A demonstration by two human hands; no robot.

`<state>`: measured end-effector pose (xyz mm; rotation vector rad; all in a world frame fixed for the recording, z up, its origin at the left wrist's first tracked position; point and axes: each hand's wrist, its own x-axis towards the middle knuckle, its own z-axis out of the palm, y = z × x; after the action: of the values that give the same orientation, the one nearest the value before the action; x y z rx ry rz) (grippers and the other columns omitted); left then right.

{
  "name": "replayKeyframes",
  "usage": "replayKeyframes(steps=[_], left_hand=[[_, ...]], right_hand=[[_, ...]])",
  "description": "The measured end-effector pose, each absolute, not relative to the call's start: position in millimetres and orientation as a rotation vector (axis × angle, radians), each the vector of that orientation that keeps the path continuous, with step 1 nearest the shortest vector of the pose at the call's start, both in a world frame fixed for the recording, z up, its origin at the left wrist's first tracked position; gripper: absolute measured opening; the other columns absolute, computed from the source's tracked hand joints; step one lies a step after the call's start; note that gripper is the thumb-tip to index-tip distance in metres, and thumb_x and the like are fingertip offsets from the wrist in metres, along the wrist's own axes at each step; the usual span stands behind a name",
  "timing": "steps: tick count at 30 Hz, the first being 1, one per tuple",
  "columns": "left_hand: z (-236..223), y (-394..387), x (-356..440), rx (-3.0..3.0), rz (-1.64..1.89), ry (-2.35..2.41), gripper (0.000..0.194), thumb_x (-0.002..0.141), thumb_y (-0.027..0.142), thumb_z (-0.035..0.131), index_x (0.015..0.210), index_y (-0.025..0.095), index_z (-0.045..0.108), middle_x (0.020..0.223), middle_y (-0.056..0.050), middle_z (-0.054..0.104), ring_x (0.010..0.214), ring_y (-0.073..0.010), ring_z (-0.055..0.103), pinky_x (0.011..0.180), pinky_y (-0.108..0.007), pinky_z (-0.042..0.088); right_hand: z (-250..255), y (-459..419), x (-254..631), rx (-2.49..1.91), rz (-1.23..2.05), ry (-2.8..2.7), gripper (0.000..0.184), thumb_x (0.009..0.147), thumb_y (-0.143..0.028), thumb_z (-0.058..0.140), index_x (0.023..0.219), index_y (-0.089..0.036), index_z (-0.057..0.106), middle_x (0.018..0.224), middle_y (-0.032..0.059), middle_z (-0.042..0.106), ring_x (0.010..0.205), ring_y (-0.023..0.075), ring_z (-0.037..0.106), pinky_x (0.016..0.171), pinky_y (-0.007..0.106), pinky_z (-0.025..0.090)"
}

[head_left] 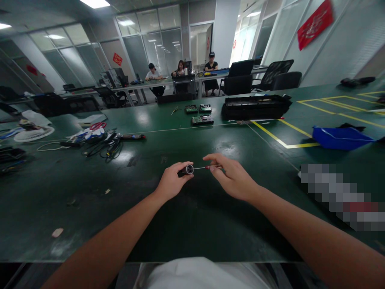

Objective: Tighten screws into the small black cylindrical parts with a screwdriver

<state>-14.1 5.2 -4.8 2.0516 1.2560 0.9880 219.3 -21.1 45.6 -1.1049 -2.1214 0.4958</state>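
Observation:
My left hand (173, 180) is closed around a short dark cylinder with a silver ring at its round end (189, 169), which faces up and toward me. A screwdriver (207, 167) with a thin metal shaft and a reddish handle is in my right hand (230, 176), pinched between thumb and fingers. The shaft points left, its tip at the cylinder's ringed end; whether it touches or enters the cylinder I cannot tell. Both hands are above the green tabletop (210, 228), near its middle. What the cylinder belongs to is not clear.
Several cables (111, 144) and red-handled scissors (98, 126) lie to the left. Hard drives (202, 120) and a long black casing (255, 107) stand farther back. A blue tray (343, 138) sits at right, beyond a blurred-out object (339, 196). People sit at a far table.

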Motion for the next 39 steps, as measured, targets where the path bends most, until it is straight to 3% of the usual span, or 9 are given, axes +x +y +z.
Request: replayKeyframes(steps=[5, 12, 16, 20, 25, 30, 35, 39], left_hand=[[-2.1, 2.7, -11.5, 2.081, 0.95, 1.261, 0.042, 0.082, 0.015, 0.076, 0.122, 0.027, 0.07, 0.116, -0.003, 0.071, 0.111, -0.0217, 0.064, 0.102, -0.038, 0.046], [-2.6, 3.0, -11.6, 2.084, 0.937, 1.252, 0.042, 0.083, 0.016, 0.076, 0.123, 0.027, 0.069, 0.116, -0.003, 0.071, 0.111, -0.0214, 0.064, 0.101, -0.037, 0.046], [-4.1, 3.8, -13.1, 2.076, 0.937, 1.261, 0.043, 0.083, 0.017, 0.075, 0.124, 0.028, 0.069, 0.117, -0.002, 0.07, 0.11, -0.0208, 0.064, 0.101, -0.036, 0.046], [-5.4, 4.9, -14.3, 2.088, 0.942, 1.252, 0.042, 0.084, 0.017, 0.075, 0.124, 0.028, 0.069, 0.116, -0.002, 0.07, 0.11, -0.0206, 0.064, 0.1, -0.036, 0.046], [-4.6, 6.2, -14.7, 2.08, 0.969, 1.29, 0.041, 0.084, 0.017, 0.074, 0.123, 0.027, 0.069, 0.117, -0.003, 0.071, 0.111, -0.0211, 0.063, 0.101, -0.036, 0.045], [-1.2, 1.6, -10.9, 2.091, 0.941, 1.273, 0.041, 0.084, 0.016, 0.074, 0.123, 0.028, 0.068, 0.116, -0.002, 0.07, 0.11, -0.0203, 0.064, 0.1, -0.036, 0.046], [2.0, 0.3, -9.8, 2.168, 0.953, 1.266, 0.04, 0.084, 0.015, 0.073, 0.122, 0.028, 0.069, 0.121, -0.003, 0.07, 0.116, -0.0217, 0.062, 0.104, -0.038, 0.044], [1.5, 1.8, -10.6, 2.143, 0.945, 1.263, 0.04, 0.084, 0.016, 0.074, 0.123, 0.028, 0.069, 0.119, -0.003, 0.07, 0.113, -0.0223, 0.063, 0.103, -0.039, 0.046]], right_hand=[[43.2, -19.3, 218.1, -1.236, 0.577, -1.966, 0.041, 0.104, -0.039, 0.037, 0.138, -0.021, 0.053, 0.077, 0.0018, 0.068, 0.058, 0.017, 0.06, 0.056, 0.031, 0.042], [44.3, -21.0, 218.4, -1.132, 0.565, -2.03, 0.045, 0.099, -0.027, 0.046, 0.142, -0.017, 0.042, 0.081, 0.0024, 0.065, 0.071, 0.019, 0.062, 0.067, 0.034, 0.047], [47.3, -22.0, 217.9, -1.218, 0.628, -2.005, 0.036, 0.103, -0.036, 0.039, 0.133, -0.019, 0.051, 0.077, 0.0013, 0.066, 0.063, 0.0179, 0.06, 0.059, 0.033, 0.043], [47.5, -22.1, 217.2, -1.195, 0.614, -2.01, 0.03, 0.101, -0.031, 0.044, 0.127, -0.019, 0.05, 0.075, -0.0001, 0.064, 0.061, 0.0168, 0.057, 0.058, 0.031, 0.041], [40.5, -21.0, 212.7, -1.095, 0.699, -1.854, 0.012, 0.094, -0.033, 0.057, 0.097, -0.022, 0.055, 0.082, 0.0014, 0.064, 0.072, 0.0173, 0.06, 0.063, 0.031, 0.045], [27.7, -8.7, 207.8, -1.082, 0.929, -1.457, 0.023, 0.094, -0.043, 0.056, 0.092, -0.021, 0.062, 0.081, 0.0025, 0.065, 0.076, 0.0175, 0.06, 0.072, 0.033, 0.048], [22.9, 7.5, 214.2, -1.041, 1.551, -0.981, 0.03, 0.083, -0.049, 0.063, 0.079, -0.021, 0.057, 0.06, -0.0037, 0.05, 0.055, 0.0134, 0.047, 0.057, 0.03, 0.044], [22.9, 7.7, 214.9, -1.013, 1.307, -1.036, 0.028, 0.084, -0.048, 0.065, 0.085, -0.021, 0.057, 0.071, -0.0013, 0.057, 0.062, 0.0136, 0.052, 0.06, 0.03, 0.046]])
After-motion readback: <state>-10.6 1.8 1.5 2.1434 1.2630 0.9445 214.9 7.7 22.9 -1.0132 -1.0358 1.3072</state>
